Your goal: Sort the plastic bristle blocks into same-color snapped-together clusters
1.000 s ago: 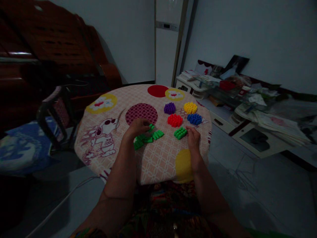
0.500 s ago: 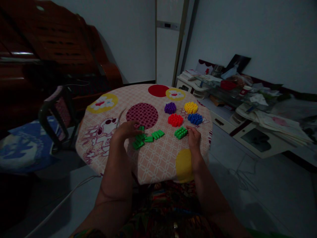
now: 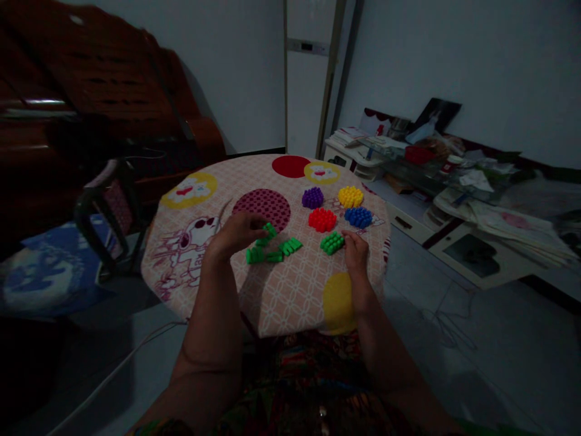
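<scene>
On the round cloth-covered table [image 3: 290,290], my left hand [image 3: 236,233] is bent over loose green pegs [image 3: 275,257], several of them lying flat. Its thumb and fingers pinch a green peg [image 3: 270,229] at the upper edge of that pile. My right hand [image 3: 356,249] rests on the cloth with curled fingers, the fingertips against the right side of an upright cluster of green pegs [image 3: 332,243]. Just beyond stand similar clusters in red [image 3: 322,220], blue [image 3: 358,217], purple [image 3: 313,197] and yellow [image 3: 350,196].
A low cabinet [image 3: 408,221] on the right carries papers, bags and a red bowl [image 3: 418,155]. To the left are a folding chair [image 3: 102,212] and a carved wooden sofa [image 3: 118,85]. A tall white air conditioner [image 3: 306,97] stands behind the table. A cable [image 3: 118,366] crosses the floor.
My left hand moved left over the loose green pegs, then back a little to the right, and several pegs shifted rightward with it. My right hand stayed at the green cluster.
</scene>
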`<state>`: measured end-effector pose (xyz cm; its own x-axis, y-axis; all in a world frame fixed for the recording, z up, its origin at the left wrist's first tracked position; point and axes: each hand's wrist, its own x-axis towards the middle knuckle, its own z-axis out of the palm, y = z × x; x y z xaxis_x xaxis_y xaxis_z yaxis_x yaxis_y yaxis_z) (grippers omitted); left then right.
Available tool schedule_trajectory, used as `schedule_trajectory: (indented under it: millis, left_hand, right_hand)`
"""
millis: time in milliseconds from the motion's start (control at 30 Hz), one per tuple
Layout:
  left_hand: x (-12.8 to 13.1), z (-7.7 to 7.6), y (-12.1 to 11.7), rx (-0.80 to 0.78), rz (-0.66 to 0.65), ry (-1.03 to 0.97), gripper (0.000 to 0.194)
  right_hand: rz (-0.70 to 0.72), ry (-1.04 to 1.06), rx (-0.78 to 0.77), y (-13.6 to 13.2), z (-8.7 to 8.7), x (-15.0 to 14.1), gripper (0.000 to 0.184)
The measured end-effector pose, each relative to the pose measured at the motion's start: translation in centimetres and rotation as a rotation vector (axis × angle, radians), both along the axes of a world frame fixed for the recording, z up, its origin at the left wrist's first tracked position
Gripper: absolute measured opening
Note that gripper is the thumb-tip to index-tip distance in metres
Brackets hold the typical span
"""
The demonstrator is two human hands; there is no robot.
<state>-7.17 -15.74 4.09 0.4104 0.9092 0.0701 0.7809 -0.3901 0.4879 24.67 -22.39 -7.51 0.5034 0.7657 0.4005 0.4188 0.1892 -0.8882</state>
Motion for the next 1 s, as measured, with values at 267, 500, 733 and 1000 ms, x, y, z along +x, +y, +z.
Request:
schedule_trajectory:
  millis: [267,500,733,1000]
  left_hand:
    - [6.3,-0.2,0.3,0.057,-0.054,-0.127,0.025]
    - [14.1,-2.2,-0.5,0.137,-0.053,0.106,0.029]
    - [15.9,-3.2,-0.5,0.081,-0.109,0.081,0.030]
    - [14.7,-3.7,-0.4,0.076,-0.131,-0.006,0.030]
  right_hand:
    - [0.019,0.016,-0.018,0.2,-0.3,0.1,0.037]
    - [0.020,-0.015,-0.010,0.2,-0.4,0.3,0.037]
    - [0.022,-0.003,-0.003,0.2,-0.3,0.3,0.037]
    - [0.028,0.012,-0.005,0.2,-0.3,0.3,0.036]
